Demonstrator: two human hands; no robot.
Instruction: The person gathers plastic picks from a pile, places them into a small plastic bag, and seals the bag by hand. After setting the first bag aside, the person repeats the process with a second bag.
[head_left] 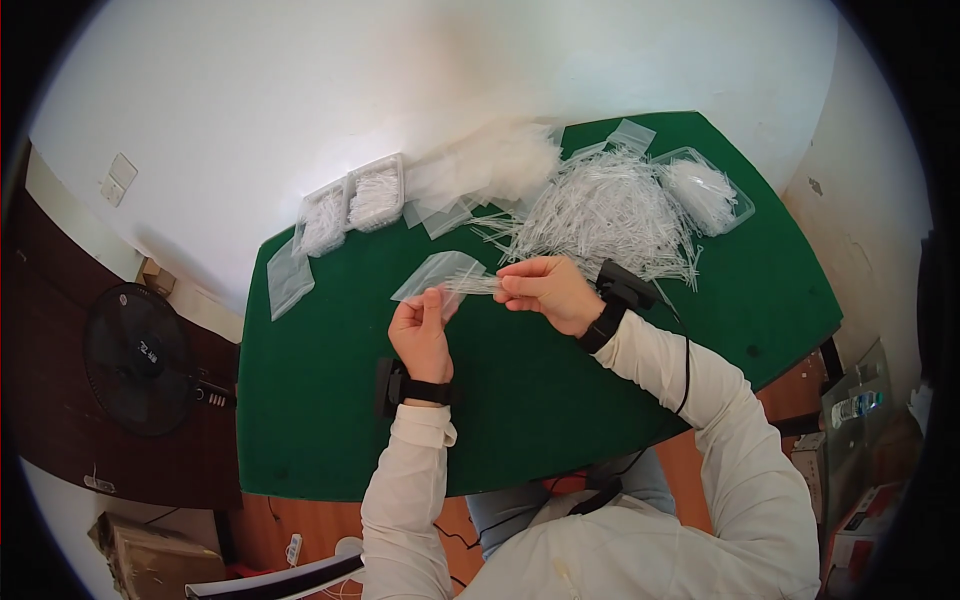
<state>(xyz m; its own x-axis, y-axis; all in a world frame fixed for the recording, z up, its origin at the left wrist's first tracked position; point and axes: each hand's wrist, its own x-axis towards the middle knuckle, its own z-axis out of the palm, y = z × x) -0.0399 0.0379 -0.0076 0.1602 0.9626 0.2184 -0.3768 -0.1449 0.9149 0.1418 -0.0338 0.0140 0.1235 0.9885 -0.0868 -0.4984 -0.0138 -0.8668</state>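
Left hand (pixel 421 335) closed on the lower edge of a small clear plastic bag (pixel 437 272), thumb and fingers pinching it, bag held up over the middle of the green table (pixel 330 420). Right hand (pixel 545 290) pinched shut around a thin bundle of clear plastic sticks (pixel 474 285), the bundle's tip at the bag's mouth; whether it has entered the bag cannot be told. Both hands hover just above the tabletop, close together, nearly touching. Each wrist carries a black band with a small black device; a cable runs from the right one down the white sleeve.

Behind the right hand, a large loose pile of the same clear sticks (pixel 600 215) spreads over the far side of the table. At its right edge, a clear tray (pixel 708 190) holding more. Far centre, a heap of empty clear bags (pixel 490 170). Left of that, two small trays (pixel 352 205) side by side, both filled with white pieces. One flat bag (pixel 288 280) lies alone near the table's left edge.

Off the table, left: a black floor fan (pixel 138 358) on dark flooring.
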